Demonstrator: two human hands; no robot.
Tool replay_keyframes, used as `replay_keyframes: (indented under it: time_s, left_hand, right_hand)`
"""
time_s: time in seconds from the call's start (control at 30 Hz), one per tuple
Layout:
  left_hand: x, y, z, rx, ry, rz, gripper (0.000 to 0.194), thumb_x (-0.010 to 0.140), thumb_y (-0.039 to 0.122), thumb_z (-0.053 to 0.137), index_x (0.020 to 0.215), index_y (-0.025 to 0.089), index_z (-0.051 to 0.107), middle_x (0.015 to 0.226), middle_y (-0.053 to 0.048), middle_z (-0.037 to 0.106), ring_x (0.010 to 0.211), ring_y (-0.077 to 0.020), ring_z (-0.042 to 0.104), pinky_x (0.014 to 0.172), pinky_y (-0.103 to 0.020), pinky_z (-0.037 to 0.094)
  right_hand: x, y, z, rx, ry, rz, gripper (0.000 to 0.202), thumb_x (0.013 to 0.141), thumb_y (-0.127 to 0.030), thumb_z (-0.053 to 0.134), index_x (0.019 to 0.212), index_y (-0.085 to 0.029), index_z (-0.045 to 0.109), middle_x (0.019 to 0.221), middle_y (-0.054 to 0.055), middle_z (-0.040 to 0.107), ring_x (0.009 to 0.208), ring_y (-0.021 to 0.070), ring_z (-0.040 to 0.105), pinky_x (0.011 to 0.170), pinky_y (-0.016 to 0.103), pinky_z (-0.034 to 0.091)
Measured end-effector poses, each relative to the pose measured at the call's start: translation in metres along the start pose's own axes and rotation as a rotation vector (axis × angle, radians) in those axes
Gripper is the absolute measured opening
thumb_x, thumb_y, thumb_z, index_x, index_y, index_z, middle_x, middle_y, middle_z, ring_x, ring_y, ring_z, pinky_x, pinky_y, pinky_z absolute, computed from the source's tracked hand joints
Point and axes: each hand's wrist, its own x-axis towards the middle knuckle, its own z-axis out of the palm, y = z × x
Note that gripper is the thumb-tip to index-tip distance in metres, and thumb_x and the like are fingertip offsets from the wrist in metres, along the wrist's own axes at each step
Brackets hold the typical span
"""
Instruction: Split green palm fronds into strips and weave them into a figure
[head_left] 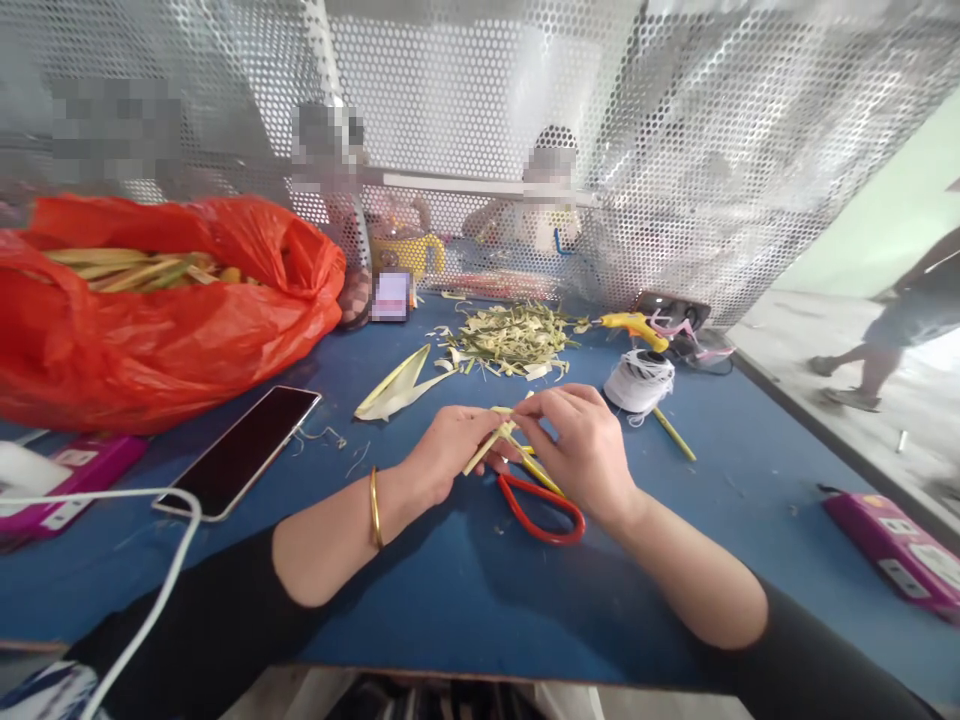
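Observation:
My left hand [459, 445] and my right hand [581, 440] meet above the middle of the blue table. Between them is a small piece of pale yellow-green leaf strips [486, 452], crossed over one another. My left fingers pinch the strips from one side, and the right thumb and fingertips close on them from the other. Just below the hands lies a red looped handle [541, 528], probably of scissors; its far end is hidden by my hands. A split, curled leaf piece [397, 388] rests beyond my left hand.
Leaf scraps [514, 338] are piled at the back. A red plastic bag [172, 350] of leaves, a phone [244, 450] and a purple power strip [75, 480] stand left. White thread [639, 385], a yellow glue gun [634, 325] and another power strip [896, 550] are right.

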Motion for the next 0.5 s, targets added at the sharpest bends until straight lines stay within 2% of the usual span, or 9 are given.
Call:
replay_keyframes:
  time_s: [0.1, 0.27, 0.37, 0.5]
  left_hand:
    - [0.0021, -0.0014, -0.0021, -0.093, -0.046, 0.024, 0.017, 0.076, 0.016, 0.056, 0.061, 0.015, 0.065, 0.056, -0.004, 0.066, 0.046, -0.0113, 0.057, 0.044, -0.020, 0.034]
    - [0.0028, 0.0020, -0.0069, -0.236, -0.165, 0.002, 0.013, 0.073, 0.019, 0.058, 0.067, 0.013, 0.068, 0.060, -0.005, 0.065, 0.056, -0.0136, 0.061, 0.055, -0.023, 0.046]
    - [0.0026, 0.0030, -0.0075, -0.282, -0.163, -0.015, 0.016, 0.074, 0.025, 0.060, 0.072, 0.012, 0.069, 0.063, -0.007, 0.066, 0.061, -0.0160, 0.063, 0.064, -0.027, 0.051]
    - [0.0024, 0.0009, -0.0063, -0.215, -0.143, 0.055, 0.014, 0.071, 0.026, 0.069, 0.074, 0.013, 0.069, 0.068, -0.005, 0.066, 0.066, -0.0149, 0.062, 0.066, -0.026, 0.051]
  right_hand:
    - [-0.0021, -0.0041, 0.0019, -0.109, 0.042, -0.083, 0.021, 0.092, -0.019, 0.051, 0.075, -0.020, 0.062, 0.072, 0.001, 0.067, 0.070, 0.0150, 0.060, 0.083, 0.033, 0.039]
    - [-0.0034, -0.0055, 0.0037, -0.188, 0.096, -0.108, 0.020, 0.092, -0.017, 0.050, 0.076, -0.020, 0.062, 0.074, 0.001, 0.066, 0.071, 0.0150, 0.057, 0.085, 0.034, 0.037]
    - [-0.0036, -0.0046, 0.0036, -0.204, 0.091, -0.140, 0.022, 0.092, -0.017, 0.051, 0.074, -0.020, 0.062, 0.074, 0.002, 0.066, 0.071, 0.0156, 0.055, 0.085, 0.035, 0.036]
    - [-0.0041, -0.0054, 0.0042, -0.239, 0.050, -0.198, 0.023, 0.092, -0.015, 0.047, 0.077, -0.020, 0.065, 0.077, 0.003, 0.065, 0.072, 0.0169, 0.052, 0.091, 0.038, 0.035]
